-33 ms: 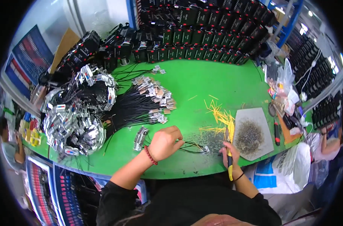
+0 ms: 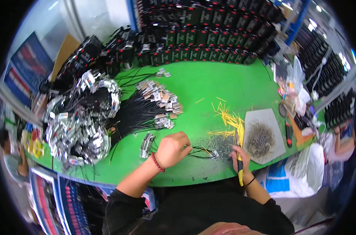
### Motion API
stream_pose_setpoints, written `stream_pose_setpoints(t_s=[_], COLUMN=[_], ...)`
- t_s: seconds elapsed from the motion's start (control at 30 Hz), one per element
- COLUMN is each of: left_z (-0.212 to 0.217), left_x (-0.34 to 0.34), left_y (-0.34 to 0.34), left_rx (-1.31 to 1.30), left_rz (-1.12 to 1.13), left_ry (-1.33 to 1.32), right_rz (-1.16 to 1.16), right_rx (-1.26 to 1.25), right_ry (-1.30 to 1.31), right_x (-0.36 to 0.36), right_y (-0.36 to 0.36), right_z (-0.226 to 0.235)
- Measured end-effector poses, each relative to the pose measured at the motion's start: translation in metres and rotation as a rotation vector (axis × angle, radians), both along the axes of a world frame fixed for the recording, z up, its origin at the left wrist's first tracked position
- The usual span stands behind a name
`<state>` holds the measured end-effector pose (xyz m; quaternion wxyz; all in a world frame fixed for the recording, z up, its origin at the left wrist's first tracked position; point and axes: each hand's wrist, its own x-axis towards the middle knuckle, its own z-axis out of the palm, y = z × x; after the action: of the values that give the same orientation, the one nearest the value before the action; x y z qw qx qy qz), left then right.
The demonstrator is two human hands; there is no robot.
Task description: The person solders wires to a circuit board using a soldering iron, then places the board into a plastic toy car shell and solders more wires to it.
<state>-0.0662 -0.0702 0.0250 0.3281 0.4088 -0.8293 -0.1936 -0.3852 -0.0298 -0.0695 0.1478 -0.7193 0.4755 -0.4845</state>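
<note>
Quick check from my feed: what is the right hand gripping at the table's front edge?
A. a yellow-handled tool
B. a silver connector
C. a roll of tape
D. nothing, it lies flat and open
A: the right hand is closed round a yellow-handled tool, whose handle sticks out below the fist over the green table edge.

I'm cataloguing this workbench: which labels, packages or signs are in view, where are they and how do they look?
Tagged cable ends: table centre, small white and tan labels on black wires.
Silver labelled bundles: table's left side, shiny heap with black cables.
Black boxes: far edge, stacked rows, dark with pale stickers.
Blue poster: upper left, rectangular, blue and red.
Clear plastic bags: right edge, crumpled.
</note>
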Motion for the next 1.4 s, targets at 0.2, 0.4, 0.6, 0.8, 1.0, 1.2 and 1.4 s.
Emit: stream_pose_setpoints(t_s=[0.2,0.4,0.6,0.8,1.0,1.2,1.4], left_z=[-0.005,-0.021,-0.028,-0.018,-0.003,0.016,0.058], left_x=[0.002,0.006,0.006,-0.002,-0.025,-0.003,0.083], left_y=[0.008,0.012,0.014,0.026,0.035,0.020,-0.039], left_rx=[0.111,0.139,0.153,0.188,0.094,0.142,0.094], left_rz=[-0.084,-0.123,-0.055,0.122,0.151,0.193,0.329], left_ry=[0.005,0.006,-0.005,-0.063,-0.091,-0.227,-0.394], right_rz=[-0.092,-0.098,-0.086,0.059,0.180,0.188,0.159], right_rx=[-0.028,-0.042,-0.049,0.037,0.150,0.229,0.394], right_ry=[0.061,0.116,0.029,-0.176,-0.350,-0.452,-0.554], right_x=[0.008,0.003,-0.003,-0.001,-0.010,-0.017,-0.016], right_y=[-0.001,0.002,0.000,-0.004,0.006,0.005,0.003], right_z=[0.011,0.013,0.013,0.008,-0.010,-0.017,-0.001])
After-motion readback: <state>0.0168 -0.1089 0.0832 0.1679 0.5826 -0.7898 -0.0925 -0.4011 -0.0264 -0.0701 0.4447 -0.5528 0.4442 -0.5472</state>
